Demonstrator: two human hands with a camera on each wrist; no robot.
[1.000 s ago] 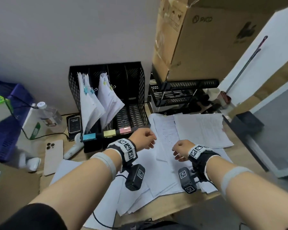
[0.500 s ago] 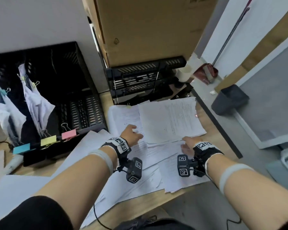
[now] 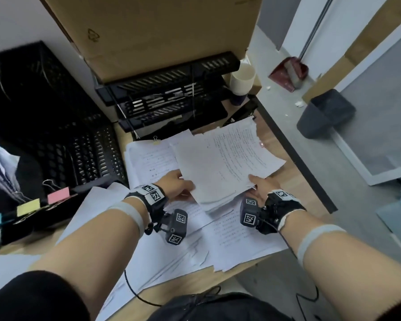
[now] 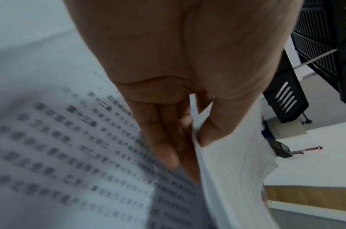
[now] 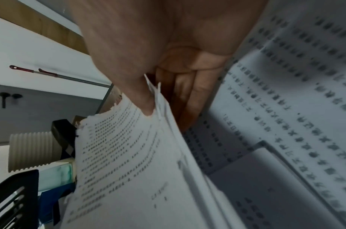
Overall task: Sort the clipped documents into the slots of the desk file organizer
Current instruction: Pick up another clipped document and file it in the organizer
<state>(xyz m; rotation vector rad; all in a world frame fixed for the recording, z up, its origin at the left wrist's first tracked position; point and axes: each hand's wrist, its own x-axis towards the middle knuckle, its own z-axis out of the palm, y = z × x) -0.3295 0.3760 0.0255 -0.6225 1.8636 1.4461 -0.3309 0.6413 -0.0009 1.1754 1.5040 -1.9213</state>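
Observation:
A thick stack of printed pages (image 3: 220,163) is tilted up off the paper-strewn desk. My left hand (image 3: 178,185) pinches its near left corner, thumb on top and fingers (image 4: 168,148) underneath. My right hand (image 3: 258,187) pinches the near right corner of the stack (image 5: 133,162) the same way. The black mesh file organizer (image 3: 63,140) stands at the left, with clipped documents (image 3: 0,167) in its left slots and blue, yellow and pink labels (image 3: 58,195) along its front. A document with a yellow binder clip (image 3: 156,141) lies under the lifted stack.
Stacked black letter trays (image 3: 169,100) with a cardboard box (image 3: 153,31) on top stand behind the papers. A ribbed paper cup (image 3: 242,79) sits at the desk's right rear corner. Loose sheets (image 3: 229,235) cover the desk near me. A dark bin (image 3: 324,112) and dustpan (image 3: 288,72) are on the floor.
My view swung right, away from the organizer. Both hands reached forward from loose fists onto the papers, took the stack by its near corners and lifted it.

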